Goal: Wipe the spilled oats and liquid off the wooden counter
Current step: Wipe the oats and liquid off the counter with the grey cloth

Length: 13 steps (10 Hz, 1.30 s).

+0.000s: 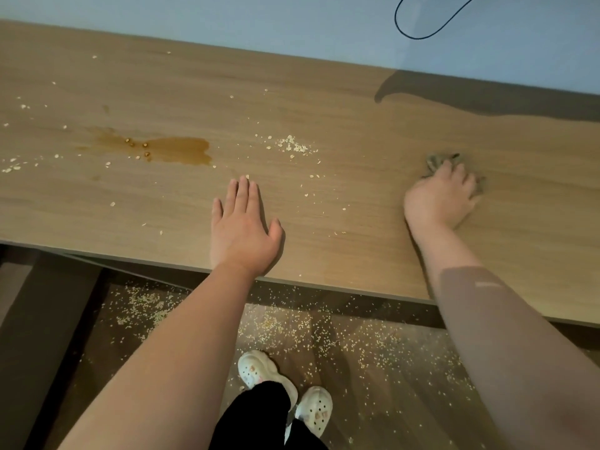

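R hand [441, 196] right of frame, fingers curled on grey cloth [435, 162], pressing it to wooden counter [357, 102]. L hand [242, 225] flat, fingers straight, centre. Brown liquid [175, 151] + oats [293, 146] left/centre, apart from cloth.

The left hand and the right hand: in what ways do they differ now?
The left hand lies flat, fingers straight; the right hand has curled fingers. The left hand holds nothing; the right hand grips a grey cloth. The left hand is nearer the brown liquid than the right hand. Both rest on the wooden counter.
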Tool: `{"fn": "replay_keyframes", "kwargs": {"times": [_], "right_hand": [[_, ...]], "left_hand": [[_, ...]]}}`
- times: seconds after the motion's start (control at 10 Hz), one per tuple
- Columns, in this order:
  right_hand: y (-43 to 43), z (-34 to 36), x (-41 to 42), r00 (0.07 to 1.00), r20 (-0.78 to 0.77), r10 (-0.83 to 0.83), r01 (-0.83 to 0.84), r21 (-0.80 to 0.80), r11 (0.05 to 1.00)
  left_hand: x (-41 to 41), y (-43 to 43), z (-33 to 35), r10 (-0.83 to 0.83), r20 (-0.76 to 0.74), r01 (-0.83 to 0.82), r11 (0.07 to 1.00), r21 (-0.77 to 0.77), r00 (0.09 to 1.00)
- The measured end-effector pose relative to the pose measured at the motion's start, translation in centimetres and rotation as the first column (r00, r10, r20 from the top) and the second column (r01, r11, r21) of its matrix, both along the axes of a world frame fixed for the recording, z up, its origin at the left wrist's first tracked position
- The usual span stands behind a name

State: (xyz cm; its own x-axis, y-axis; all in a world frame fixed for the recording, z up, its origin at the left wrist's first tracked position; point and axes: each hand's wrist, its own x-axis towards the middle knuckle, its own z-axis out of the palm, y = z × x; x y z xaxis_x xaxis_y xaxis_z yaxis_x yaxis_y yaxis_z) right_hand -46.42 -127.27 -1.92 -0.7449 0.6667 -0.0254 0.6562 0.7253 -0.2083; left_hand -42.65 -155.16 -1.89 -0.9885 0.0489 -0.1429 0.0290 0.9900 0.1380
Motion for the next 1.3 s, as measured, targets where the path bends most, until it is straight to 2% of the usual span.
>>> {"fn": "replay_keyframes", "kwargs": {"times": [0.1, 0.2, 0.3, 0.4, 0.5, 0.6, 0.7, 0.8, 0.9, 1.0, 1.1, 1.2, 1.3], "right_hand": [[-4.5, -0.1, -1.9, 0.979, -0.029, 0.203, -0.203, 0.011, 0.979], [-6.7, -0.4, -0.7, 0.863, -0.056, 0.502, -0.502, 0.027, 0.865], [-4.0, 0.4, 0.8, 0.771, -0.074, 0.633, -0.636, -0.019, 0.772], [0.0, 0.3, 2.0, 0.893, -0.003, 0.450, -0.447, 0.097, 0.889], [0.8, 0.0, 0.9, 0.975, 0.007, 0.220, -0.220, 0.088, 0.971], [-0.7, 0.4, -2.6, 0.990, -0.025, 0.137, -0.136, 0.013, 0.991], [-3.0, 0.4, -5.3, 0.966, -0.080, 0.244, -0.245, -0.004, 0.969], [-5.5, 0.3, -4.7, 0.827, -0.098, 0.553, -0.556, 0.006, 0.831], [-4.6, 0.6, -3.0, 0.649, -0.080, 0.756, -0.760, -0.029, 0.649], [-0.8, 0.2, -1.9, 0.761, -0.112, 0.639, -0.640, 0.033, 0.768], [1.1, -0.3, 0.1, 0.951, -0.118, 0.286, -0.281, 0.053, 0.958], [-2.9, -0.3, 0.7, 0.973, -0.059, 0.224, -0.221, 0.049, 0.974], [-7.1, -0.6, 0.4, 0.858, -0.049, 0.512, -0.509, 0.065, 0.858]], "left_hand": [[0.0, 0.0, -0.1, 0.003, -0.010, -0.003, 1.000, 0.012, 1.000], [0.0, 0.1, -0.1, 0.003, -0.007, -0.003, 1.000, 0.011, 1.000], [0.1, 0.0, 0.0, 0.002, -0.005, -0.002, 1.000, 0.016, 1.000], [0.2, 0.0, 0.1, -0.003, -0.012, 0.003, 1.000, 0.025, 1.000], [0.1, 0.0, 0.1, -0.002, -0.011, 0.002, 1.000, 0.023, 1.000], [0.0, 0.0, 0.1, -0.009, -0.004, 0.009, 1.000, 0.019, 1.000], [0.1, 0.0, 0.1, -0.004, -0.001, 0.004, 1.000, 0.026, 1.000], [0.0, 0.0, 0.1, -0.004, 0.004, 0.003, 1.000, 0.030, 1.000], [0.1, 0.0, 0.2, -0.001, 0.001, 0.001, 0.999, 0.037, 1.000], [0.1, -0.1, 0.2, -0.004, 0.000, 0.004, 0.999, 0.032, 1.000], [0.1, -0.1, 0.2, -0.007, 0.000, 0.007, 1.000, 0.030, 1.000], [0.1, -0.1, 0.1, -0.007, 0.000, 0.007, 1.000, 0.025, 1.000], [0.0, -0.1, 0.0, -0.004, 0.000, 0.004, 1.000, 0.026, 1.000]]}}
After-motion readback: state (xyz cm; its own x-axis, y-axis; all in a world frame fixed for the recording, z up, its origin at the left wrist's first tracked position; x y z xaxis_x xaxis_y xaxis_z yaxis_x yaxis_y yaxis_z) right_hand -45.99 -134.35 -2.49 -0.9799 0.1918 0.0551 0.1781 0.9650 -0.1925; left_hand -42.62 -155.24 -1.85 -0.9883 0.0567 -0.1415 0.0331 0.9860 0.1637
